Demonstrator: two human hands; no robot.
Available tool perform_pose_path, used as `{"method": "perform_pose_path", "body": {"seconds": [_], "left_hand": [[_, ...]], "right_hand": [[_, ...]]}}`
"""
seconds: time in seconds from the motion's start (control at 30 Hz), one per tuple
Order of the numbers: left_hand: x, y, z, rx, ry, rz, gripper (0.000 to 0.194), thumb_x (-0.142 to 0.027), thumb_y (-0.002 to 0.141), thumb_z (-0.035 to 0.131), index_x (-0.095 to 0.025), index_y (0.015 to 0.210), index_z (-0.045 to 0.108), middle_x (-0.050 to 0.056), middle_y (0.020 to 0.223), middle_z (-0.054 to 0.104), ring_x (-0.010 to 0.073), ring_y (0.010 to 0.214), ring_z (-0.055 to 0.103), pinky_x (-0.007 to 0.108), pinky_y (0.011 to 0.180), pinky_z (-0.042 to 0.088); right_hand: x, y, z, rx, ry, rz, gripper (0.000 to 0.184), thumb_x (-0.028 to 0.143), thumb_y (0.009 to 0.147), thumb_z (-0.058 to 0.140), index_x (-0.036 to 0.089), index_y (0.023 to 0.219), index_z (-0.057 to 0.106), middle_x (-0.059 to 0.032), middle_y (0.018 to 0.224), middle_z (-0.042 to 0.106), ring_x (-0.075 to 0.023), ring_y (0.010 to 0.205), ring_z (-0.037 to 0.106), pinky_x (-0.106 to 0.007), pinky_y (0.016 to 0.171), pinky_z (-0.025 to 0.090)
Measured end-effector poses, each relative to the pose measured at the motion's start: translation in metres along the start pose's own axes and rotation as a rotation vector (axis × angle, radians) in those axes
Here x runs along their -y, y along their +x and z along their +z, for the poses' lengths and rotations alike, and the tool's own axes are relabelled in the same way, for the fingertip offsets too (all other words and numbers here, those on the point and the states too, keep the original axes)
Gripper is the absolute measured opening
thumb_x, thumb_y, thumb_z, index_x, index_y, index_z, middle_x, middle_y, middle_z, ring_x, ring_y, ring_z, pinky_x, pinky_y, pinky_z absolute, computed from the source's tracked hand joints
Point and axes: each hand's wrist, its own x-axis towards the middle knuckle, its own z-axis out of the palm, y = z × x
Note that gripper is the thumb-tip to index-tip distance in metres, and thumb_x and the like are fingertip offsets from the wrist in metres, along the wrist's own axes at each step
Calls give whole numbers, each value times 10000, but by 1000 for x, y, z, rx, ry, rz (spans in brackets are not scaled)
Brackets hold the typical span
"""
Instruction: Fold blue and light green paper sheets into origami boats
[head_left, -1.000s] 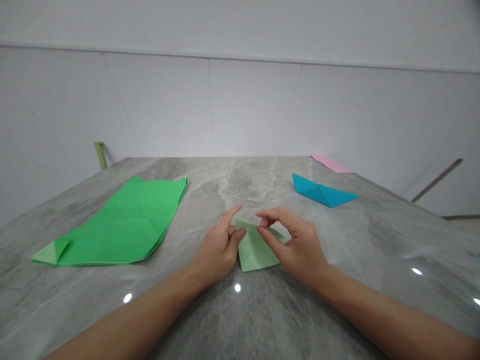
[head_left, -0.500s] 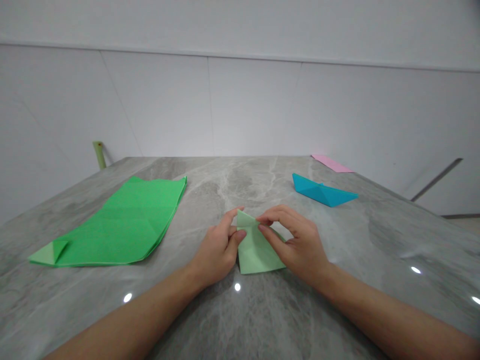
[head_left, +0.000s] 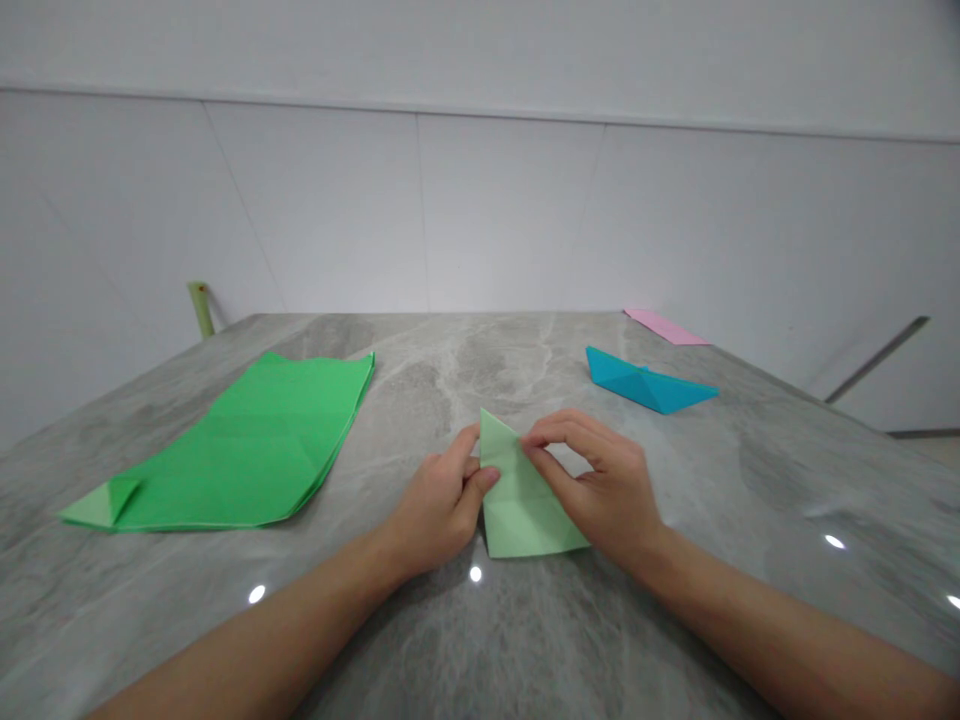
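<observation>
A light green folded paper (head_left: 525, 515) is held up between my two hands at the near middle of the table. My left hand (head_left: 444, 505) pinches its left edge, thumb on the near face and fingers behind. With thumb and index fingertip, my right hand (head_left: 600, 480) grips the slanting upper edge. The paper's top left corner rises to a point, and its right part is hidden behind my right hand. Beyond my right hand lies a blue paper boat (head_left: 646, 382), apart from it.
A stack of bright green paper sheets (head_left: 255, 440) lies on the left, one corner turned over. Pink paper (head_left: 664, 326) rests at the far right edge of the grey marbled table (head_left: 465, 360). A white wall (head_left: 495, 220) stands behind, and a pale green post (head_left: 201, 310) is beyond the left edge.
The paper's upper left part has opened upward into a tall point, and more of its face shows. My right hand has shifted slightly right, still pinching the edge.
</observation>
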Motion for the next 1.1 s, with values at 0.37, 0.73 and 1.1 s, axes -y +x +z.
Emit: {"method": "perform_pose_path", "body": {"seconds": [0.37,0.73,1.1], "left_hand": [[-1,4,-5,-206,-15,-55,140,-255,950,420,-176,966,534,-69,467,470,133,453,499,238,517,361],[2,4,-6,-285,6,-55,129,-253,933,427,-183,891,528,-65,480,488,119,423,485,225,482,346],[0,4,-9,-310,70,-40,214,-269,909,463,-150,1036,587,-59,495,506,118,421,477,220,465,331]], "right_hand": [[-7,-1,1,34,-56,81,139,129,813,634,201,932,642,-30,847,670,-183,778,616,-330,727,499],[-9,0,3,58,-82,139,131,141,782,662,176,907,662,-23,786,641,-188,768,582,-333,724,457],[-5,-1,-2,102,83,259,49,210,809,630,186,808,672,1,714,624,-153,694,570,-297,686,441]]}}
